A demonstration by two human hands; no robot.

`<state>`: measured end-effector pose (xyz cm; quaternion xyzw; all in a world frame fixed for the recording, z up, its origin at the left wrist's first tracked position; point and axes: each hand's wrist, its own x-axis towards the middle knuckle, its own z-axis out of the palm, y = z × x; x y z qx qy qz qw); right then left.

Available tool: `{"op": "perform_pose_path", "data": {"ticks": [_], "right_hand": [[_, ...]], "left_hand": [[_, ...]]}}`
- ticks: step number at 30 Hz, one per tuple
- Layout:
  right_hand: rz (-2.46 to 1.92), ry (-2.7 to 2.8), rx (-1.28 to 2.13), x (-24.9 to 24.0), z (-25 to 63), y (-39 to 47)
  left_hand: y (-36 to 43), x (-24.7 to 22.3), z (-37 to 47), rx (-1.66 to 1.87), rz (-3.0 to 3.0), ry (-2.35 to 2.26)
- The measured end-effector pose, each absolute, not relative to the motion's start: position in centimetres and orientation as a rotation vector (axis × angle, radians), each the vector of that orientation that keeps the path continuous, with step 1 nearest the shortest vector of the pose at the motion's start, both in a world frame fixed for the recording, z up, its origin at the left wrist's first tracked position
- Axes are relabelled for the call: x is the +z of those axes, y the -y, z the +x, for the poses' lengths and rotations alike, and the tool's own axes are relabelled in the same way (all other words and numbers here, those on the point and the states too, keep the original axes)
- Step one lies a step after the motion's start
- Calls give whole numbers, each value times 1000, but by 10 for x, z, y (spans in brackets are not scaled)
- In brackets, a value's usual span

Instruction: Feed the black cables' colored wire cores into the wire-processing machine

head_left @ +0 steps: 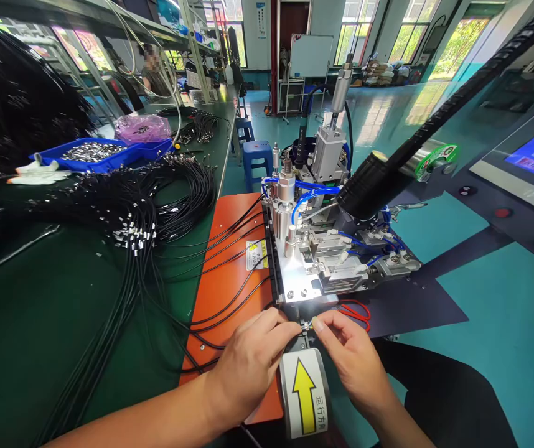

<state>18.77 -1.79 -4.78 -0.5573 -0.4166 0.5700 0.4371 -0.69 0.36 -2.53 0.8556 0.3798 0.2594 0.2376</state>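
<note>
Glossy teal flooring [519, 298] spreads through a bright workshop, where a long dark-green workbench [28, 348] runs along the left. On it lie a large coil of thin black cables with silvery ends [187, 202] and a shallow blue plastic tray [56, 163] full of small shiny metal parts. Beside the bench, a flat orange metal plate [223, 249] carries several black cables across to a silver metal machine with blue air tubes [337, 267]. Just in front of that machine, the left hand [260, 348] and right hand [353, 358] meet, thumb and forefinger of each pinching a small silvery connector piece [306, 325]; its finer details are too small to tell. Below the fingertips sits a white label with a yellow arrow [304, 395], pointing toward the machine. Red looped handles [365, 314] lie near the right hand.
</note>
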Motion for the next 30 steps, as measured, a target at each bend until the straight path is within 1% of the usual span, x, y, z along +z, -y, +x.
{"op": "perform_pose_path", "data": {"ticks": [9,21,30], "right_hand": [[-1434,1046,1396,-39,188,19],[-1471,1054,1386,-51,187,19],[-1473,1075,1345,-51,187,20]], "left_hand": [[-7,-19,-6,735,2235,-995],[-2,-26,-6,650,2371,-1021],[-3,-25,-5,701,2339,-972]]}}
